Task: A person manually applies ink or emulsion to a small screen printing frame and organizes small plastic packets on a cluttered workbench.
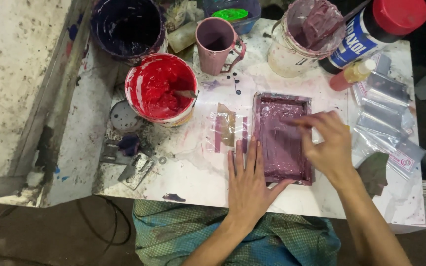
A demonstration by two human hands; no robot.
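From the head camera I see a small rectangular frame [282, 138] lying flat on the white table [198, 182], in the middle and a little to the right; its mesh and its border are covered with purple-pink ink. My left hand [248, 184] lies flat on the table, fingers stretched and close together, the fingertips touching the frame's near left edge; it grips nothing. My right hand [327, 143] is over the right side of the frame, fingers curled together and pointing left to the mesh; maybe they pinch something small, but I cannot tell what, because it is blurred.

I judge the frame to be light and stiff at the border; the mesh inside is thin and probably easy to damage, and the wet ink makes it slippery; so I would take it by the outer border, at two opposite sides, not by the mesh.

Around it: a bucket of thick red paint [161, 88] with a stick in it; a pink mug [218, 44]; a dark purple bucket [126, 27]; a whitish bucket with mauve paste [304, 37]; a bottle with red cap [371, 32]; a row of shiny plastic pouches [385, 118] at the right; a clear plastic sheet [225, 128] just left of the frame.
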